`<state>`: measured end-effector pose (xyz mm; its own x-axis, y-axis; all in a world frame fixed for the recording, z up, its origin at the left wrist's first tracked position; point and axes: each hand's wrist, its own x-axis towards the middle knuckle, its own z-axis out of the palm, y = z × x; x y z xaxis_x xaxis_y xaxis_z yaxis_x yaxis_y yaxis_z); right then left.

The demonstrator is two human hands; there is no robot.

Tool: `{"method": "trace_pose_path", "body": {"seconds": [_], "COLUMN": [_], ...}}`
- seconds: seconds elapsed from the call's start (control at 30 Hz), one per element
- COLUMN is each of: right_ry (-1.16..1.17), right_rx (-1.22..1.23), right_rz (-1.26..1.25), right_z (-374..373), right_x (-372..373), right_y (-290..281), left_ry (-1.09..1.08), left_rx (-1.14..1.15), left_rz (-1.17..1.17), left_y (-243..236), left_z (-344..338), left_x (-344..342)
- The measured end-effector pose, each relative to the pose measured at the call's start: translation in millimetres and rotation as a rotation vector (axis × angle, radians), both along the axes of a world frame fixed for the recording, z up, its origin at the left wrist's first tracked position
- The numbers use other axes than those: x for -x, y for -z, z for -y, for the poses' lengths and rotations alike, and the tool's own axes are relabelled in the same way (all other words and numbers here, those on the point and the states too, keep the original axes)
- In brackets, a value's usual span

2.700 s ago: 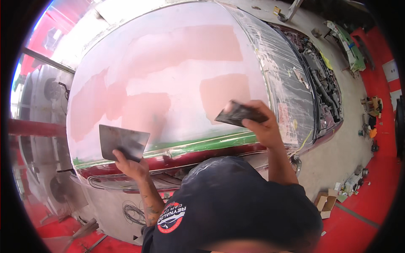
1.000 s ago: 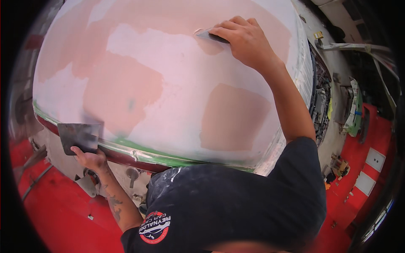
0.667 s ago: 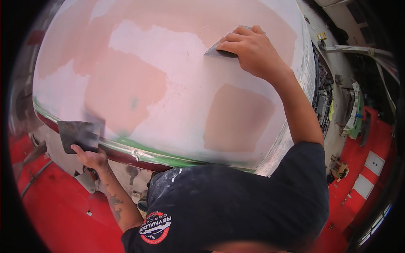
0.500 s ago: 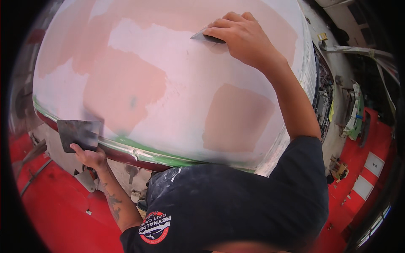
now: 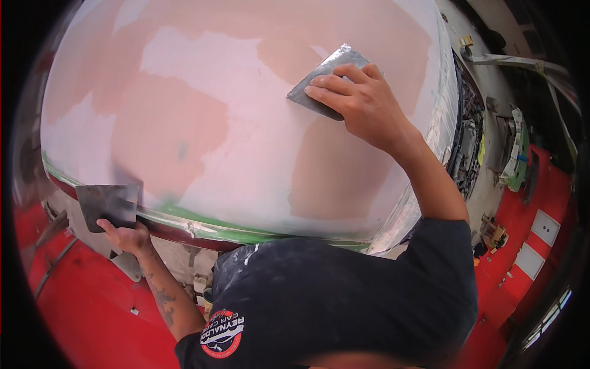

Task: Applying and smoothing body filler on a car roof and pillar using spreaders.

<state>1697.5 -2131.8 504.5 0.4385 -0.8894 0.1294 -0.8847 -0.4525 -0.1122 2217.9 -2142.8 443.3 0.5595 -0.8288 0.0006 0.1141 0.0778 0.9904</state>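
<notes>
My right hand point(image 5: 369, 101) grips a grey metal putty spreader point(image 5: 319, 83), its broad face turned up over a car's wide curved panel point(image 5: 252, 135). Whether the blade's edge touches the surface is hard to tell. The panel is pale pinkish white with several tan filler patches point(image 5: 338, 172); one smaller tan patch point(image 5: 286, 55) lies just beyond the spreader. Low at the left, by the panel's near edge, my left hand point(image 5: 128, 237) holds a flat square metal plate point(image 5: 110, 206), thumb on top and fingers mostly hidden beneath.
A green and dark red edge strip point(image 5: 203, 230) runs along the panel's near side, close to my body. Masking film point(image 5: 445, 123) borders the right side, beside exposed engine parts point(image 5: 470, 141). Red floor point(image 5: 86, 307) shows below, with small tools point(image 5: 491, 237) at the right.
My right hand has drawn the spreader toward me and tilted its face into view. A tan filler patch shows where the blade was. My left hand still holds the plate.
</notes>
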Motion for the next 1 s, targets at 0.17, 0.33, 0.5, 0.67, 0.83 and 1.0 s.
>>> {"method": "trace_pose_path", "body": {"seconds": [0.17,0.33,0.5,0.67,0.83,1.0], "right_ry": [0.044,-0.012,-0.124,-0.184,-0.174,-0.128], "right_rx": [0.088,0.254,0.124,0.100,0.089,0.090], "right_rz": [-0.043,-0.064,0.066,0.050,0.050,0.071], "right_z": [14.2,68.1,100.0,111.0,108.3,95.9], "right_x": [27.0,26.6,20.3,18.0,18.6,24.8], "right_y": [-9.9,-0.1,-2.5,-2.2,6.1,12.8], "left_ry": [-0.036,0.015,0.002,0.028,-0.007,0.017], "left_rx": [0.001,0.027,0.008,0.033,0.022,0.027], "left_rz": [-0.032,-0.025,0.006,0.016,0.009,0.003], "left_y": [0.1,1.0,0.5,0.9,2.0,2.3], "left_z": [-0.4,-0.5,1.1,-0.2,0.0,0.9], "left_x": [-1.0,-2.8,-2.1,0.1,-1.5,-3.4]}}
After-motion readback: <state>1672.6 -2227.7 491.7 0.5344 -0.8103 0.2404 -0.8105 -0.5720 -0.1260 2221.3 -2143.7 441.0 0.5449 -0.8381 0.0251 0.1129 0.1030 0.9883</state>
